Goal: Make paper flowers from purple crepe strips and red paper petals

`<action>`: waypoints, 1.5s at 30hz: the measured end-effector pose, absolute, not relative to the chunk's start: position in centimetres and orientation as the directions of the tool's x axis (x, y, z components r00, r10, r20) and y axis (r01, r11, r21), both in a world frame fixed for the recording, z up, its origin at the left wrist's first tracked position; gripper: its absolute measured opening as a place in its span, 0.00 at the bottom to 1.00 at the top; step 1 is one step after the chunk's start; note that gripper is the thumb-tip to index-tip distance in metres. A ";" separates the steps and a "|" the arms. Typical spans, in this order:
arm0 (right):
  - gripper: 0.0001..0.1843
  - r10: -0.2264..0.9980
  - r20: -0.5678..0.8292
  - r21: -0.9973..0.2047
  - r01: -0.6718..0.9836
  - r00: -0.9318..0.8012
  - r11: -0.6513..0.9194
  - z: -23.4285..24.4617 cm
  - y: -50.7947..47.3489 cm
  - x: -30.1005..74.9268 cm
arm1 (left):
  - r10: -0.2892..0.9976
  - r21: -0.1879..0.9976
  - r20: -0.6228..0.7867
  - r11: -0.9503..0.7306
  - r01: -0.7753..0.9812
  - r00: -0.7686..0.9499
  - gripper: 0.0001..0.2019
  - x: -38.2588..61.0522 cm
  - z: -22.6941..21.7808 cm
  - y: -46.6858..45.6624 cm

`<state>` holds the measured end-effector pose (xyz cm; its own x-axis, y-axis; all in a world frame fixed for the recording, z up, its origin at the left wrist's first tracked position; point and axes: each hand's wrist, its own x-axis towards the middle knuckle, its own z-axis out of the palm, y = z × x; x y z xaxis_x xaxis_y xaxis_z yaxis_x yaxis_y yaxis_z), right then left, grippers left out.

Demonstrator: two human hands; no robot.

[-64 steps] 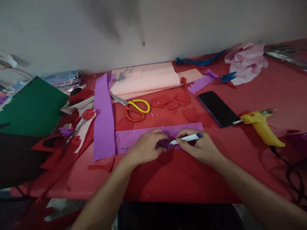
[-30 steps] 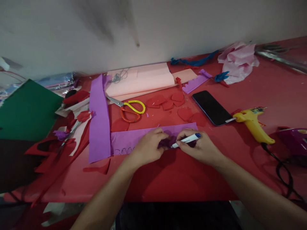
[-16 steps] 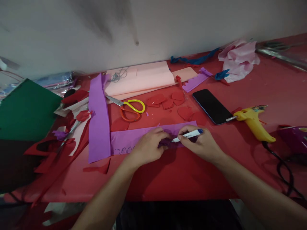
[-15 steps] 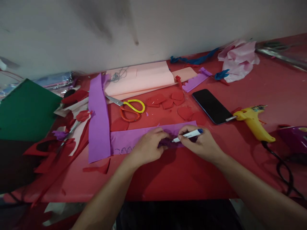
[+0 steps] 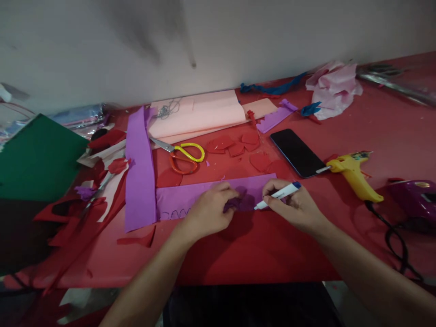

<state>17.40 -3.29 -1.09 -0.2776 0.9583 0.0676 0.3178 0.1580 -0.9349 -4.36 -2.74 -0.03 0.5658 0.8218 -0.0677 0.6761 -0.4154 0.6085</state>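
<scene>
A long purple crepe paper strip lies flat in front of me, with a row of dark looped lines drawn along its near edge. My left hand rests on the strip, its fingers curled over a small dark purple piece held against it. The shape of that piece is mostly hidden. In my right hand is a white marker with a blue end, gripped between thumb and fingers. Its tip sits at the strip's near edge, just right of the left hand; whether it touches I cannot tell.
Scissors with yellow and orange handles lie beyond the strip, near red petal cutouts. To the right are a phone and a yellow glue gun with its cord. Another purple strip and paper scraps lie left.
My right hand has shifted a little to the right with the marker, away from the left hand. My left hand stays in nearly the same place.
</scene>
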 end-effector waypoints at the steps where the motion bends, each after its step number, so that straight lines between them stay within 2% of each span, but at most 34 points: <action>1: 0.05 0.958 0.079 -0.923 0.344 -0.274 0.175 -1.1 -3.3 17.6 | 0.826 0.592 -0.071 -0.417 0.690 0.560 0.17 -4.1 0.2 -2.8; 6: 0.04 0.950 0.093 -0.901 0.381 -0.297 0.207 -1.5 -3.5 17.9 | 0.837 0.537 -0.110 -0.405 0.740 0.537 0.15 -2.5 0.5 -2.6; 13: 0.04 0.933 0.152 -0.869 0.406 -0.325 0.283 -1.8 -3.5 17.5 | 0.822 0.629 -0.089 -0.392 0.671 0.563 0.16 -2.6 -0.6 -1.8; 26: 0.04 0.971 0.106 -0.877 0.441 -0.214 0.193 -2.1 -3.1 17.6 | 0.813 0.624 -0.095 -0.401 0.670 0.575 0.14 -2.8 -0.7 -1.9; 34: 0.04 0.971 0.087 -0.886 0.428 -0.221 0.177 -1.8 -3.1 17.8 | 0.809 0.632 -0.097 -0.400 0.664 0.580 0.15 -2.8 -0.5 -1.9; 41: 0.05 0.975 -0.008 -0.971 0.233 -0.220 0.044 -1.2 -3.7 18.9 | 0.817 0.622 -0.112 -0.387 0.681 0.566 0.18 -2.8 -0.4 -2.1; 45: 0.05 0.979 0.031 -0.925 0.365 -0.203 0.105 -0.9 -3.9 19.6 | 0.823 0.567 -0.104 -0.412 0.714 0.558 0.16 -2.4 0.5 -2.4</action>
